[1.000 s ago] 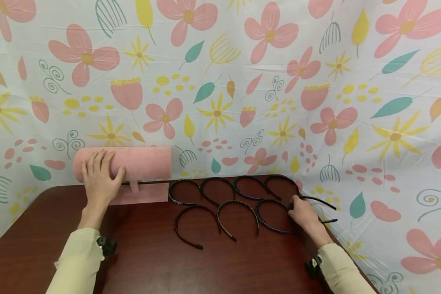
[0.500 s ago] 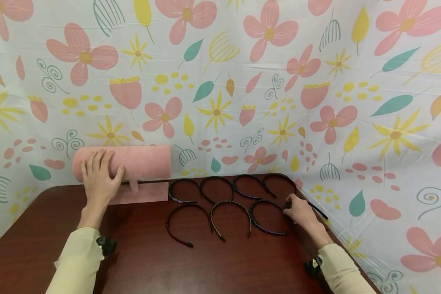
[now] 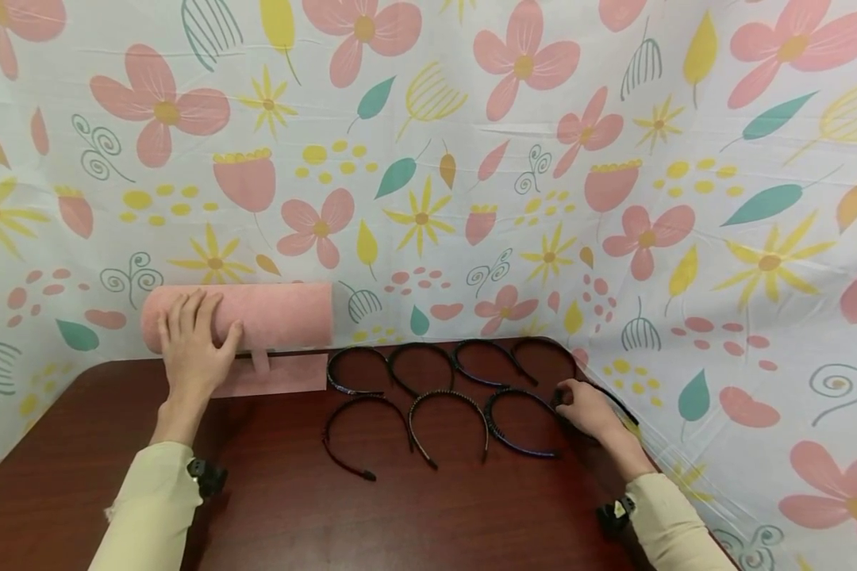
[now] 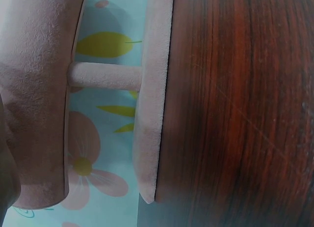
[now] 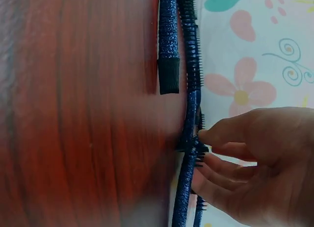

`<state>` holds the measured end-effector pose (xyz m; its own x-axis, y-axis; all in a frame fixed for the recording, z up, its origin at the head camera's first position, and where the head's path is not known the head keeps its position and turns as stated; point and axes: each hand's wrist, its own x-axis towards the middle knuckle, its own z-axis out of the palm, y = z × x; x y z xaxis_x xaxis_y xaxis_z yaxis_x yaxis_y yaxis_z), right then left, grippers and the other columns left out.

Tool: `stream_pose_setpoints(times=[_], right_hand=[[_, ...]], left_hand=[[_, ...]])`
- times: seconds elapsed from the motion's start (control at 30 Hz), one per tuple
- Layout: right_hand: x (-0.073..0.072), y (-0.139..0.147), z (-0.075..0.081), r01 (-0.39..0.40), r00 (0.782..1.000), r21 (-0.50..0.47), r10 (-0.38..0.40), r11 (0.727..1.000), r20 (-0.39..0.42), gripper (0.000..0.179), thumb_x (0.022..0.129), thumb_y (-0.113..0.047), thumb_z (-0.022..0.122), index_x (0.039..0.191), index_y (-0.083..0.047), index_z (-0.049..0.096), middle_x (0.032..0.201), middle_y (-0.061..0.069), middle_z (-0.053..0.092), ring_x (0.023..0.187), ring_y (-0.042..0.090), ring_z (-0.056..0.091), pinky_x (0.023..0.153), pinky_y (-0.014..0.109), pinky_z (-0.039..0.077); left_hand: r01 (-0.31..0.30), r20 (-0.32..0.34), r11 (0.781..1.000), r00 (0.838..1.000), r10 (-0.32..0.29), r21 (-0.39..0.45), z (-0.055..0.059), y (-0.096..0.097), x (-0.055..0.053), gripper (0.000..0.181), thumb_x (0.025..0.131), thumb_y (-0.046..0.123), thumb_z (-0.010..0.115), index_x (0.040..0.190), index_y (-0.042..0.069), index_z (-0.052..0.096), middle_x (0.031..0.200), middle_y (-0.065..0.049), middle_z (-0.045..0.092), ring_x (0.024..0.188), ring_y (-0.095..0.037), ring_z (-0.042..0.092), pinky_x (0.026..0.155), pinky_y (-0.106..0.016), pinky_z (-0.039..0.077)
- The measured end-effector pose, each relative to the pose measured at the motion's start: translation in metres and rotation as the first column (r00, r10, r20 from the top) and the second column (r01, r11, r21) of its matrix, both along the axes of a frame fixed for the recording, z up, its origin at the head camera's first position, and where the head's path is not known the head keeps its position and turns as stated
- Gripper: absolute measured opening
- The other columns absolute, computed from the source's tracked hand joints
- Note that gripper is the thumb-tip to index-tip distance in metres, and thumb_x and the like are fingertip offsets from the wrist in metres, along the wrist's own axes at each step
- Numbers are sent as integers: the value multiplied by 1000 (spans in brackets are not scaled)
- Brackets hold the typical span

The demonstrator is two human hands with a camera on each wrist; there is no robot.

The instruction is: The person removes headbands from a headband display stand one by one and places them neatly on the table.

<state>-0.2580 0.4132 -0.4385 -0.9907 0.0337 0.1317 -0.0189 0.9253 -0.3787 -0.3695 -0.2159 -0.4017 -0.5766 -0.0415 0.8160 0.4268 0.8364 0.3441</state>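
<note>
In the head view my left hand (image 3: 194, 345) lies over the left part of a pink padded roll (image 3: 282, 313), fingers spread along its top. The roll stands on a short post (image 4: 105, 76) above a flat pink base (image 3: 286, 374). At the table's right edge my right hand (image 3: 591, 408) pinches a dark headband (image 3: 620, 403) between thumb and fingers. The right wrist view shows it as glittery blue (image 5: 183, 190) with small comb teeth, low beside the table. Left of that hand lie a blue headband (image 3: 536, 453), a gold-toned headband (image 3: 448, 392) and a reddish headband (image 3: 368, 476).
A back row of several dark headbands (image 3: 421, 345) runs along the rear of the brown table (image 3: 400, 523). Behind and on the right hangs a white flowered cloth (image 3: 414, 174), close to the table's edges.
The right hand has lowered its headband to the right end of the front row and shifted slightly left. The front-row headbands have slid left. The left hand stays on the roll.
</note>
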Motion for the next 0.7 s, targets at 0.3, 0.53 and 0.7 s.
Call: stream_pose_setpoints(times=[0.3, 0.53, 0.7], right_hand=[[-2, 4, -5, 22, 1000, -79, -21, 997, 19, 34, 89, -7, 65, 119, 9, 63, 94, 19, 68, 70, 19, 64, 62, 34, 52], [-6, -1, -6, 36, 998, -149, -29, 988, 46, 34, 94, -8, 60, 123, 10, 61, 104, 27, 68, 70, 20, 68, 61, 34, 56], [-7, -4, -6, 40, 998, -178, -30, 983, 60, 37, 95, -6, 59, 127, 12, 57, 110, 29, 67, 78, 23, 69, 65, 34, 57]], left_hand=[[-7, 10, 1000, 1000, 7, -2, 0, 0, -1, 56, 93, 38, 57, 141, 11, 49, 152, -15, 40, 147, -33, 24, 123, -56, 2], [-10, 23, 1000, 1000, 10, 1, 0, 0, 0, 56, 93, 38, 57, 142, 11, 48, 153, -14, 39, 148, -32, 23, 123, -55, 0], [-9, 20, 1000, 1000, 9, -5, 0, -1, 0, 57, 93, 39, 57, 142, 11, 48, 152, -15, 39, 148, -32, 23, 123, -55, 0]])
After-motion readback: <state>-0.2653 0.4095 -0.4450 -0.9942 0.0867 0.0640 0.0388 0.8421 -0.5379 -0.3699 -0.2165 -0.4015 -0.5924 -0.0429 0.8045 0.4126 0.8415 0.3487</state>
